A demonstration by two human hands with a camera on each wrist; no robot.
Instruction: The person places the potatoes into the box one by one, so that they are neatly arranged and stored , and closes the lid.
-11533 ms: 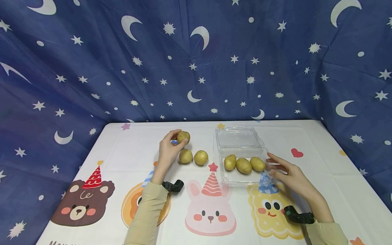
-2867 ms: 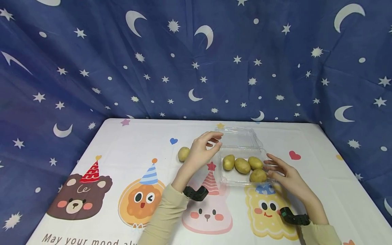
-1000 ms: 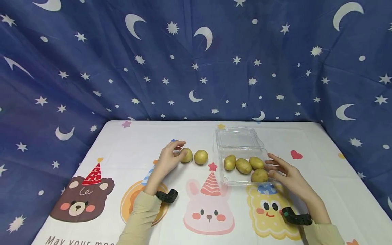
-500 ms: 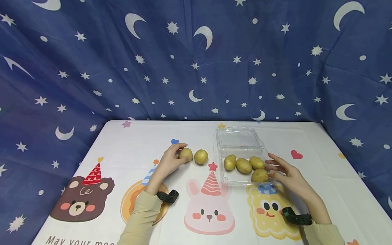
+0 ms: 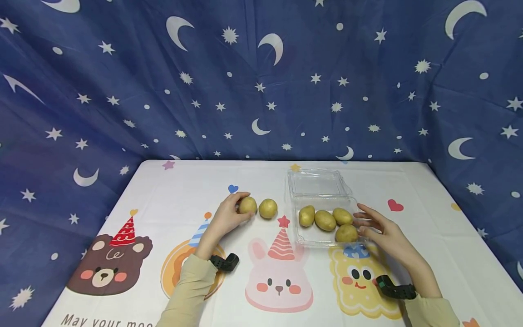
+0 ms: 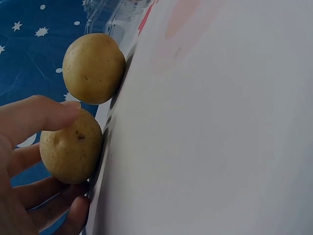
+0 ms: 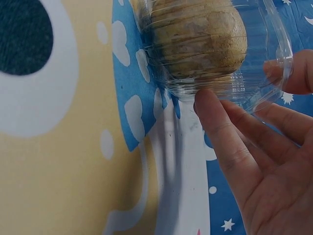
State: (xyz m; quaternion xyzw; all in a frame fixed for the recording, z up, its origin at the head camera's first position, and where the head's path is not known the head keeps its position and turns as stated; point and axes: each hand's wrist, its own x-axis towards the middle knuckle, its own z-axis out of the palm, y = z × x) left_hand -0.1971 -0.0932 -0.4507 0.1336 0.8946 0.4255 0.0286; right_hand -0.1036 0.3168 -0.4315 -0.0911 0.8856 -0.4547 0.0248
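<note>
My left hand curls round a potato on the white tabletop, thumb on its near side and fingers behind it. In the left wrist view, the thumb lies across the top of this potato. Just right of it sits another potato. A clear plastic clamshell box lies with its lid folded back, and several potatoes rest in its base. My right hand touches the box's right wall with fingers spread and fairly straight; a potato shows through the ribbed plastic.
The white tablecloth bears printed cartoon figures, a bear at left and a rabbit in the middle. A blue curtain with moons and stars hangs behind the table. Each wrist wears a black camera band.
Since the earliest frame, one more potato has gone into the box. My left hand has come back from beside the box and closed its fingers round another potato; my right hand stays put.
</note>
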